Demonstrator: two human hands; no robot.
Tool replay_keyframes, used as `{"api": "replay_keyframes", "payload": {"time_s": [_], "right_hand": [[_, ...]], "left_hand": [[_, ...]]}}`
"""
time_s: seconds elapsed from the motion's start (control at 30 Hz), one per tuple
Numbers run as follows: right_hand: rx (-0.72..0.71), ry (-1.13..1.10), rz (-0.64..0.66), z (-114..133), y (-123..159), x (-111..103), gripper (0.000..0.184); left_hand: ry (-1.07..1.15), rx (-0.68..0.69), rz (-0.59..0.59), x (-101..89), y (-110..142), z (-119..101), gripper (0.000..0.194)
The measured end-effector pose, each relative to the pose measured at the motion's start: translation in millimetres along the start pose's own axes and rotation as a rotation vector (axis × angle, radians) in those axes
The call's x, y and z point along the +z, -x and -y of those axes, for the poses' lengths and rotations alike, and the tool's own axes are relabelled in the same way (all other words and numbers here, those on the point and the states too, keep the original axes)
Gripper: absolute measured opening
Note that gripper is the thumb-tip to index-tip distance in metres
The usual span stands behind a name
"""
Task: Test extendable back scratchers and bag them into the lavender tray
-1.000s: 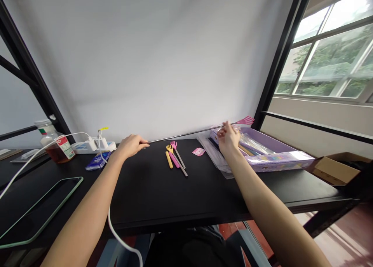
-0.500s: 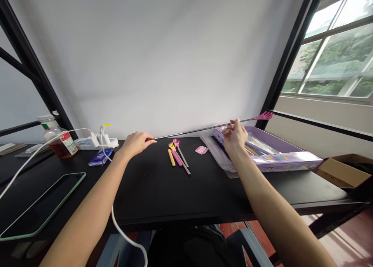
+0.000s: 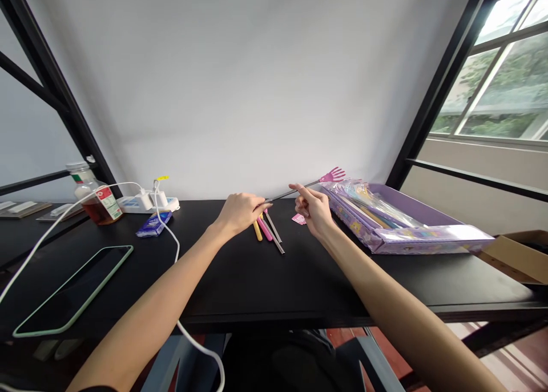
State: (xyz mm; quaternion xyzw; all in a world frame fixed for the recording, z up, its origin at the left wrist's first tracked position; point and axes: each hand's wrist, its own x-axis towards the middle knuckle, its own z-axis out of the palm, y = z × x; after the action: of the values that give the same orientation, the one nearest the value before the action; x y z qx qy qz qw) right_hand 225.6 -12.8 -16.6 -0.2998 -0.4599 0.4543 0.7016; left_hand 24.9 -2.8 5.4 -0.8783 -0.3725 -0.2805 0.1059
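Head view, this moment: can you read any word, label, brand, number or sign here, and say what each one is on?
No text can be quoted: the label on the bottle, the blue packet, the pink tag and the purple box all carry printing too small or blurred to read.

1. Between **left hand** (image 3: 240, 214) and **right hand** (image 3: 314, 211): silver shaft of back scratcher (image 3: 285, 194).
2. Just beyond right hand: pink scratcher head (image 3: 331, 175).
3. Under left hand: yellow handle (image 3: 257, 231), pink handle (image 3: 265, 230).
4. Right of right hand: lilac tray (image 3: 411, 206), multicoloured printed pattern.
5. Left of left hand: dark blue packet (image 3: 154, 225).
6. Beneath both hands: black tabletop (image 3: 240, 278).
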Motion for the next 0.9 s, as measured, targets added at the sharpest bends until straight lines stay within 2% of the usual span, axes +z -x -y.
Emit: {"api": "replay_keyframes", "payload": {"time_s": [0.17,0.23,0.33,0.43,0.57,0.7,0.77,0.9], "right_hand": [[0.07,0.048,0.13,-10,8,0,0.053],[0.1,0.05,0.166,-11,7,0,0.051],[0.08,-0.039,0.061,-8,0,-1,0.038],[0.033,-0.115,-0.045,-5,-3,-1,0.039],[0.099,-0.073,0.063,-12,5,8,0.038],[0.088,-0.036,0.169,-19,10,16,0.034],[0.082,-0.052,0.172,-18,7,14,0.034],[0.036,-0.13,0.076,-13,1,6,0.04]], "left_hand": [[0.011,0.005,0.009,1.5,4,4,0.047],[0.013,0.0,0.023,-1.2,5,7,0.045],[0.018,-0.01,0.017,-6.1,6,13,0.043],[0.001,-0.008,0.004,-6.1,5,13,0.044],[-0.007,0.045,-0.005,4.3,3,1,0.044],[-0.004,0.036,-0.028,9.7,3,-7,0.045],[0.008,0.038,-0.029,7.8,4,-6,0.045],[0.014,0.042,-0.056,3.4,5,-2,0.045]]}}
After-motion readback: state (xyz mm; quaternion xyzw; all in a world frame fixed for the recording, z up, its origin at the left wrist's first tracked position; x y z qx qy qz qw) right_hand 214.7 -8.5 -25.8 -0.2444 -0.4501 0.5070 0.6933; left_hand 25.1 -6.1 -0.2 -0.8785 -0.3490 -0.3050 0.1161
